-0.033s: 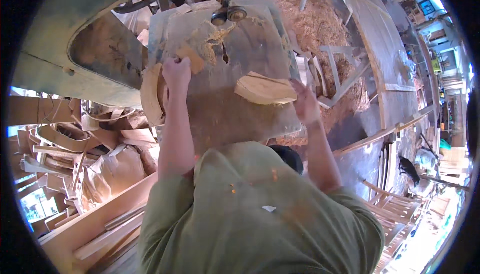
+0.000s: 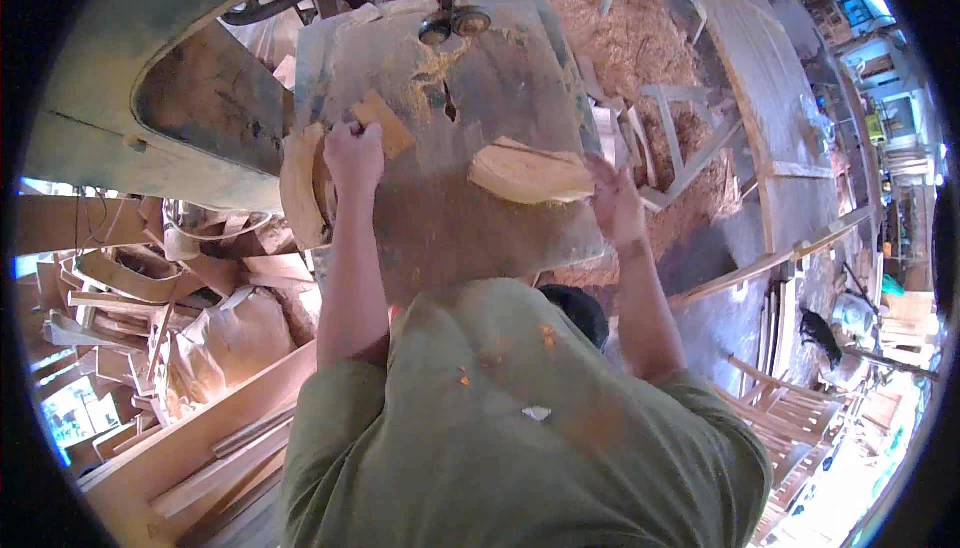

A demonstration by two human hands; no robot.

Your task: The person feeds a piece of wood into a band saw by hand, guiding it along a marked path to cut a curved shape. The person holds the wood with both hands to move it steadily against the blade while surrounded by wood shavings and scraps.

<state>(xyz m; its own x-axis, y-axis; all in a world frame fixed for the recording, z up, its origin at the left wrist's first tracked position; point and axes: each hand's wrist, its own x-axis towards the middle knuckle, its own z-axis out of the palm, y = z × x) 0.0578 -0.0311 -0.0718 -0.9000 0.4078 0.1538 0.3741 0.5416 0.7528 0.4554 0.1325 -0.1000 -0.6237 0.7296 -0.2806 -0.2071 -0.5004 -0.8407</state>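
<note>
My left hand [image 2: 355, 148] is closed on a small flat wood piece [image 2: 391, 128] on the dusty machine table [image 2: 440, 228]. A curved wood block [image 2: 305, 183] lies just left of that hand. My right hand [image 2: 617, 203], fingers loosely apart, touches or nearly touches the right end of a pale curved block [image 2: 525, 173]; exact contact is unclear. Above the table's slot hangs a guide with round rollers [image 2: 455, 25], with sawdust scattered below it.
The machine's body [image 2: 110, 128] fills the upper left. Offcuts [image 2: 130, 278], a sack [image 2: 230, 348] and boards [image 2: 230, 448] lie left; shavings [image 2: 665, 48], frames and a large panel [image 2: 750, 68] right. A black animal [image 2: 820, 338] is at far right.
The small piece under my left hand has shifted and turned slightly. The view has moved very slightly; my right hand stays beside the pale block.
</note>
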